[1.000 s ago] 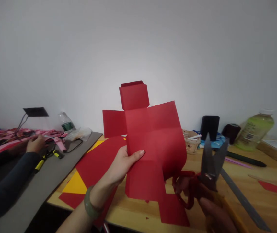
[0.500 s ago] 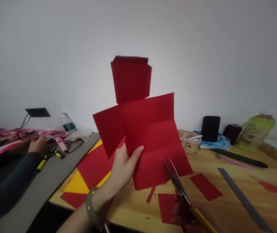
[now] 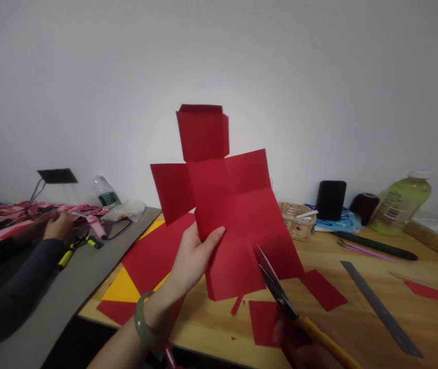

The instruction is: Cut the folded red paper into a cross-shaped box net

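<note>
The person's left hand (image 3: 191, 256) is pinching a big red paper (image 3: 219, 200) low on its left side, thumb in front and the other fingers hiding behind; the paper is standing up in the air over the wooden table (image 3: 199, 333), its flaps sticking out at the top and sides; the right hand (image 3: 308, 354) is curling round the handles of the scissors (image 3: 288, 309), but it is dark there and the fingers are hard to see; the blades are pointing up at the paper's lower right part, slightly apart, and one cannot tell if paper is sitting between them.

The big paper is blocking some of the table and wall; the scissors are partly covering a small red square (image 3: 262, 323); a red strip (image 3: 236, 306) is lying near it; a red rectangle (image 3: 324, 289) is resting just right of the big paper's corner; further right a grey ruler (image 3: 380, 307) is lying slanted; behind, a small basket (image 3: 299, 229), a black box (image 3: 331, 201) and a green bottle (image 3: 399, 205) are standing near the wall; yellow paper (image 3: 121, 287) is peeking out by red sheets (image 3: 155, 251) on the left; beyond, a co-worker's hand (image 3: 58, 226) is reaching among pink things (image 3: 91, 224).
</note>
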